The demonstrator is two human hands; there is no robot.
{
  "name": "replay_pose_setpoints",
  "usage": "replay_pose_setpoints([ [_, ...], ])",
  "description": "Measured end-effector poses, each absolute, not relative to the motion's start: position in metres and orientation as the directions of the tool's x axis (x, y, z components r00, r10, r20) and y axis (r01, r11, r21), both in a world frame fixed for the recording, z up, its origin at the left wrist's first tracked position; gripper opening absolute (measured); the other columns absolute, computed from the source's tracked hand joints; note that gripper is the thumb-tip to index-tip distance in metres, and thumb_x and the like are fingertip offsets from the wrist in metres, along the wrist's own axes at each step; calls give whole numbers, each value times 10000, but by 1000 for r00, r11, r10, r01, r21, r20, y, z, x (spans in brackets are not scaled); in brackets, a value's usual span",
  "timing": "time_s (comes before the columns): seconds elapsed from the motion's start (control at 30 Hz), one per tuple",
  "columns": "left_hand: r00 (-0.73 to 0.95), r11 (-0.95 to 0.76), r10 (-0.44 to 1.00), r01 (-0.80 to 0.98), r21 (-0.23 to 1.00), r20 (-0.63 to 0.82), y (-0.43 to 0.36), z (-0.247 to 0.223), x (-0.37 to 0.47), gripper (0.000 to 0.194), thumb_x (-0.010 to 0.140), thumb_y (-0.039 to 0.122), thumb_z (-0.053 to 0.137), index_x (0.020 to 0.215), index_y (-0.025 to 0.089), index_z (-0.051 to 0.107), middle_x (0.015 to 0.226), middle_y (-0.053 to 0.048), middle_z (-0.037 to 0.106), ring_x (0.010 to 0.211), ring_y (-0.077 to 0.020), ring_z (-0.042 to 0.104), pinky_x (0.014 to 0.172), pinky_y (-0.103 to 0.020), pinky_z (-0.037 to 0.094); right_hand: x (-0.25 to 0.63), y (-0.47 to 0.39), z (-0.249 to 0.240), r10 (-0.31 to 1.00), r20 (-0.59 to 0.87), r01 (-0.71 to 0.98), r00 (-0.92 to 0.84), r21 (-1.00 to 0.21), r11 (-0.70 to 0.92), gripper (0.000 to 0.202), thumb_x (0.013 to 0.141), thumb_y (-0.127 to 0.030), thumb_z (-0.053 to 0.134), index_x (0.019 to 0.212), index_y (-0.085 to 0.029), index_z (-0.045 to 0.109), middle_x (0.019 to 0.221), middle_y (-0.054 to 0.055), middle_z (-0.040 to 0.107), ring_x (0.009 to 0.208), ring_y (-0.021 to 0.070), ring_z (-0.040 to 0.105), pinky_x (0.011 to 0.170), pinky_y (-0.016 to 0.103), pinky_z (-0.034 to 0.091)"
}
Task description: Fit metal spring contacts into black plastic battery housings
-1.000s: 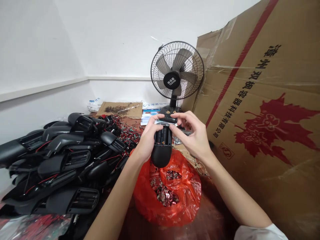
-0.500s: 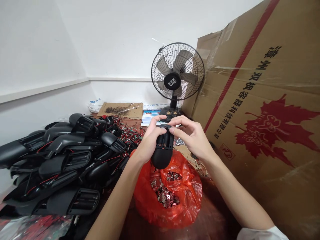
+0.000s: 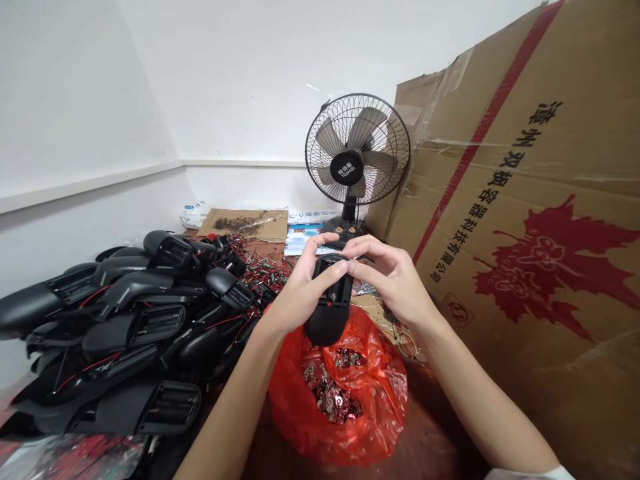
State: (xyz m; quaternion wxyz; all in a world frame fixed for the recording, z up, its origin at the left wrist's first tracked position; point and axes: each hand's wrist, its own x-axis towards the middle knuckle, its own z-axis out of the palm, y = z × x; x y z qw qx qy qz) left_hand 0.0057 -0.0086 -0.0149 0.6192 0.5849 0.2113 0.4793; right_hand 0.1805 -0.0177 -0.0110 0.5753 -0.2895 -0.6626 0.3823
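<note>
A black plastic housing with an open battery compartment (image 3: 327,325) is held up between my hands, its rounded end pointing toward me. My left hand (image 3: 307,283) is closed round its left side, the thumb lying across the compartment. On the other side my right hand (image 3: 387,277) grips the far right edge, its thumb and fingertips meeting the left thumb near the top. Whether a small part is pinched there is hidden. Just below lies a red plastic bag (image 3: 373,417), open, with many small shiny metal pieces (image 3: 335,397) inside.
Similar black housings (image 3: 145,333) are heaped on the left, with thin red and black wires (image 3: 265,267) behind them. At the back stand a desk fan (image 3: 350,160) and a piece of cardboard (image 3: 273,227) bearing small dark bits. A large cardboard box (image 3: 505,220) walls off the right side.
My left thumb has slid to the right across the compartment, up against my right thumb. The view has tipped slightly, so the whole scene sits a little lower.
</note>
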Motion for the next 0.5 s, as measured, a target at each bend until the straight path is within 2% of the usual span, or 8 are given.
replay_pose_setpoints([
  [0.23, 445, -153, 844, -332, 931, 297, -14, -11, 8, 463, 938, 360, 711, 1313, 236, 470, 1030, -28, 650, 855, -163, 664, 786, -309, 567, 176, -19, -13, 829, 546, -46, -120, -837, 545, 48, 873, -263, 757, 855, -224, 737, 996, 24, 608, 790, 139, 580, 566, 232, 510],
  [0.5, 433, -172, 848, -320, 932, 306, -18, -8, 9, 466, 928, 356, 713, 1308, 230, 475, 1059, -42, 645, 889, -183, 649, 830, -339, 546, 171, -19, -16, 809, 585, -9, -56, -810, 586, 70, 849, -264, 737, 823, -208, 703, 1001, 31, 578, 732, 131, 534, 548, 250, 441],
])
